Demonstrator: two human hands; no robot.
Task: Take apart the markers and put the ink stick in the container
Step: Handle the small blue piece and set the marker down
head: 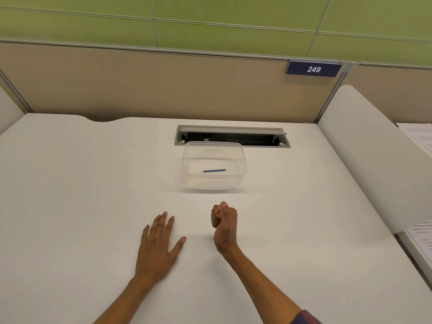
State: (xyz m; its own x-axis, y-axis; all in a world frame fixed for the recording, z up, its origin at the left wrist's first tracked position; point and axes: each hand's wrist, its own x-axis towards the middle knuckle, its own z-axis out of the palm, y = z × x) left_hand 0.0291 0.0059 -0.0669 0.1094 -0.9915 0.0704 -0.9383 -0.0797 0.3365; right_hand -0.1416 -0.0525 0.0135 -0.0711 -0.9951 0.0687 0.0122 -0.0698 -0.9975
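Observation:
A clear plastic container (187, 160) stands on the white desk, just in front of the cable slot. A thin blue ink stick (214, 170) lies flat on its bottom. My left hand (157, 244) rests palm down on the desk with fingers spread, holding nothing. My right hand (224, 220) is curled into a fist a little in front of the container, thumb on top. Whether anything is inside the fist is hidden. No marker parts show on the desk.
An open grey cable slot (232, 136) sits in the desk behind the container. A beige partition with a blue "249" sign (313, 69) stands at the back. A white side divider (374, 155) and papers (420, 239) are at the right.

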